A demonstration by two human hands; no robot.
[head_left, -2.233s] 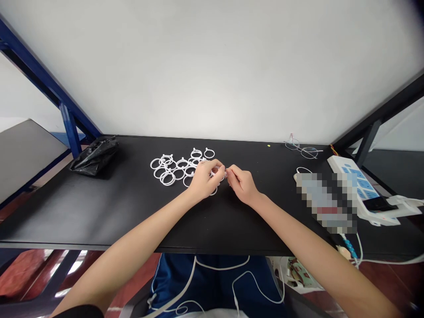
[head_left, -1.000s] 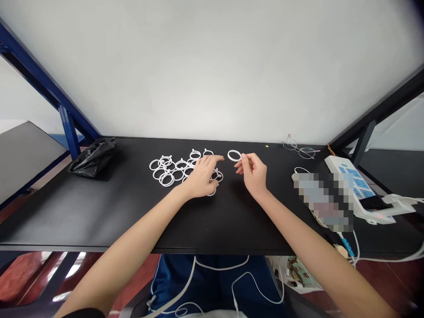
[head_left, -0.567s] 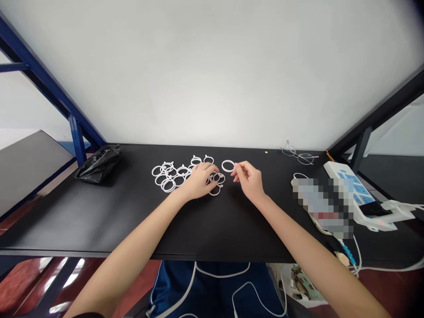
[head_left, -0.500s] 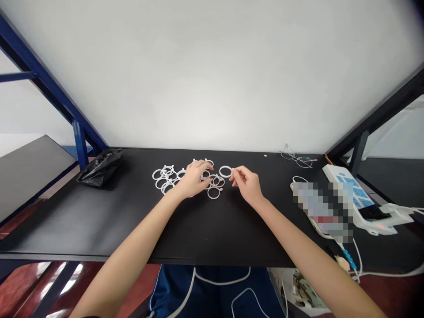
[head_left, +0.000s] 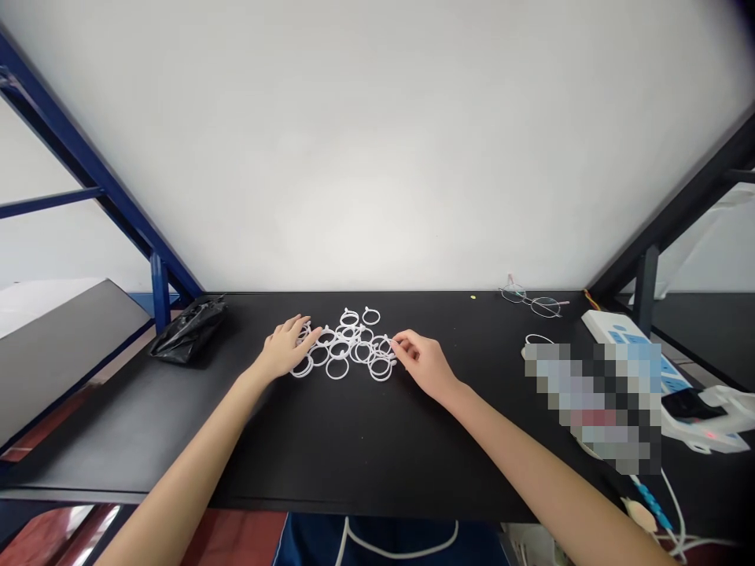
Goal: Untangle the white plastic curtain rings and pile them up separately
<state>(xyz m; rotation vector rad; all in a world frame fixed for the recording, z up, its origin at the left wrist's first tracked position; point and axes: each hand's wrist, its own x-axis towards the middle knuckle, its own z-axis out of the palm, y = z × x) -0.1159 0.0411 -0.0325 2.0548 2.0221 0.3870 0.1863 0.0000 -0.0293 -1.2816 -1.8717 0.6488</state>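
Note:
Several thin white curtain rings, each with a small knob or eyelet, lie in a loose, overlapping cluster on the black tabletop. My left hand rests over the left end of the cluster, fingers spread, partly hiding the rings under it. At the right end, my right hand has its thumb and forefinger pinched at the edge of a white ring. That ring lies against others in the cluster.
A crumpled black plastic bag lies at the left. Back right are eyeglasses. A blurred-out device and a white power strip with cables occupy the right side. A white wall rises behind the tabletop.
My left hand has moved left across the rings, uncovering the middle ones. My right hand has brought its ring from just right of the cluster to the cluster's edge. The view has tilted up slightly.

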